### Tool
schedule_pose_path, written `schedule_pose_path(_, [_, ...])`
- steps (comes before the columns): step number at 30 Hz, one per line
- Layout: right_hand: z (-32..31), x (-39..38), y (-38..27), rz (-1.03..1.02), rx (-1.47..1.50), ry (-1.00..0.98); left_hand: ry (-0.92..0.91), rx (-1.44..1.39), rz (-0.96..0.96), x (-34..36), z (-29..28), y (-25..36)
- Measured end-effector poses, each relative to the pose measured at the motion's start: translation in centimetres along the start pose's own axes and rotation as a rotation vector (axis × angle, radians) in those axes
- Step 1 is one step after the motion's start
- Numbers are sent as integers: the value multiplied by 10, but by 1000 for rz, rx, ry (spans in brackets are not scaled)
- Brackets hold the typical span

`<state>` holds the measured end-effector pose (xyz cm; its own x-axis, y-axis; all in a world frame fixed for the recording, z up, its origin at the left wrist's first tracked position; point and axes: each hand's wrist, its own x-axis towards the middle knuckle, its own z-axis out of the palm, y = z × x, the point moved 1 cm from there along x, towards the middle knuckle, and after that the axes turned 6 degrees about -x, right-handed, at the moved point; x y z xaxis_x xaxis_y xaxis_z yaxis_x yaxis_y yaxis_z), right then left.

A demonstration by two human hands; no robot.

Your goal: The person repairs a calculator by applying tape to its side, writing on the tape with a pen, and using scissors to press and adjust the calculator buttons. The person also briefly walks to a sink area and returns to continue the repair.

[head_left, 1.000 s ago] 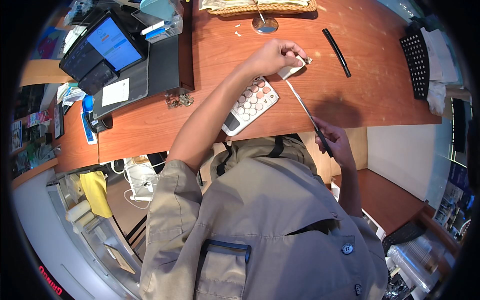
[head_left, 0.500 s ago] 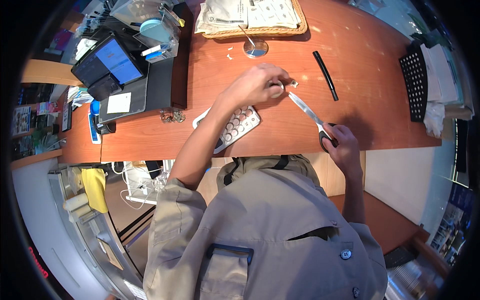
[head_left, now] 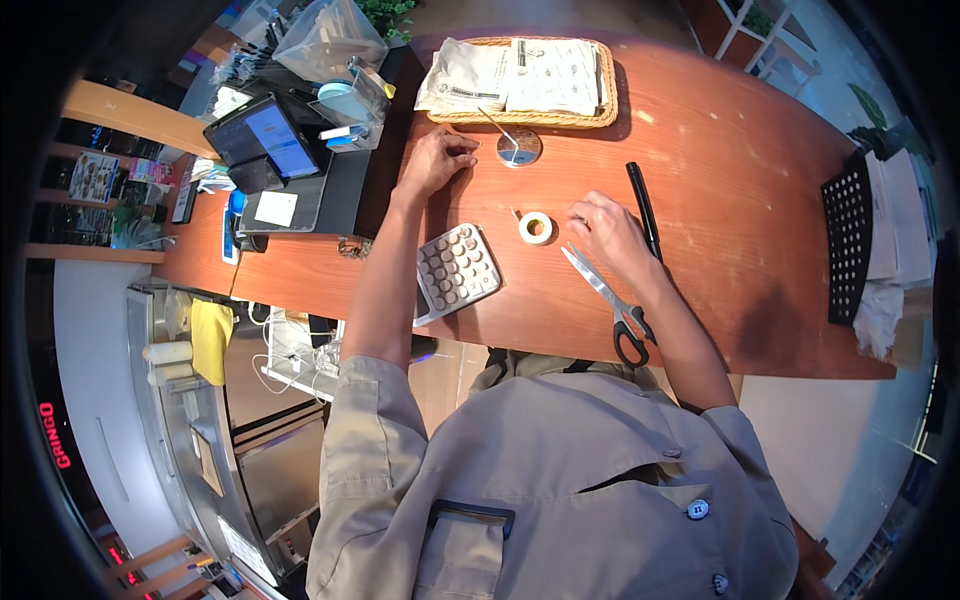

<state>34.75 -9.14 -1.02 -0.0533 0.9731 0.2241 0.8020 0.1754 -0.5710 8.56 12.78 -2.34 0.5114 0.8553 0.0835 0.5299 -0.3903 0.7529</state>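
My left hand [head_left: 437, 162] reaches out beside the black stand, thumb and fingers drawn together at the tabletop. Whatever they pinch is too small to make out. Right of it stands a round, shiny metal base [head_left: 519, 150] with a thin rod leaning up from it. My right hand [head_left: 604, 228] is closed with curled fingers above the scissors' blades; its contents, if any, are hidden. The scissors [head_left: 612, 298], slightly spread, lie below it with dark handles toward me. A roll of pale tape [head_left: 536, 228] lies flat between my hands, its loose end sticking up.
A white calculator [head_left: 460, 268] with round keys lies near my left forearm. Beyond my right hand is a black marker [head_left: 642, 208]. A wicker tray [head_left: 612, 85] of printed paper packets sits at the back. At left a tablet [head_left: 262, 140] stands; a black perforated holder [head_left: 846, 245] is at right.
My right hand has let go of the scissors and moved up past their blades. My left hand has set down the tape roll and moved left, away from me. The view has shifted.
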Motion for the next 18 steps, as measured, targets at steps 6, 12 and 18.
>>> schedule_pose_path(6, [3, 14, 15, 68, 89, -106, 121, 201, 127, 3, 11, 0])
schedule_pose_path(12, [15, 43, -3, -102, 237, -54, 85, 268, 44, -7, 11, 13])
schedule_pose_path(18, [62, 86, -57, -347, 12, -298, 137, 124, -124, -40, -13, 18])
